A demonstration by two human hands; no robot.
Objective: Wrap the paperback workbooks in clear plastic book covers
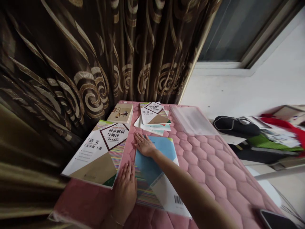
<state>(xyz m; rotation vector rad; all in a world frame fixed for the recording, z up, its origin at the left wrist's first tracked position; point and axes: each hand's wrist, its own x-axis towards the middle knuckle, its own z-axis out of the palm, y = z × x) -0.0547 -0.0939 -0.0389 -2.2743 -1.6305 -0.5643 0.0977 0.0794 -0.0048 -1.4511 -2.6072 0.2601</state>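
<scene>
A workbook with a blue, white and striped back cover (156, 162) lies in the middle of the table, its barcode near the lower right. Flat across its upper left corner rests my right hand (145, 144), fingers stretched out. My left hand (125, 186) lies along the workbook's left edge, fingers extended and held close together. Just left of that hand is a white and tan workbook (100, 152) with its printed front cover up. Neither hand grips anything.
Behind are a beige book stack (120, 113) and a pile of smaller workbooks (154, 114). Clear plastic sheets (192, 120) lie at the back right of the pink quilted table cover (212, 168). A phone (274, 219) sits at the near right; a patterned curtain (124, 51) hangs behind.
</scene>
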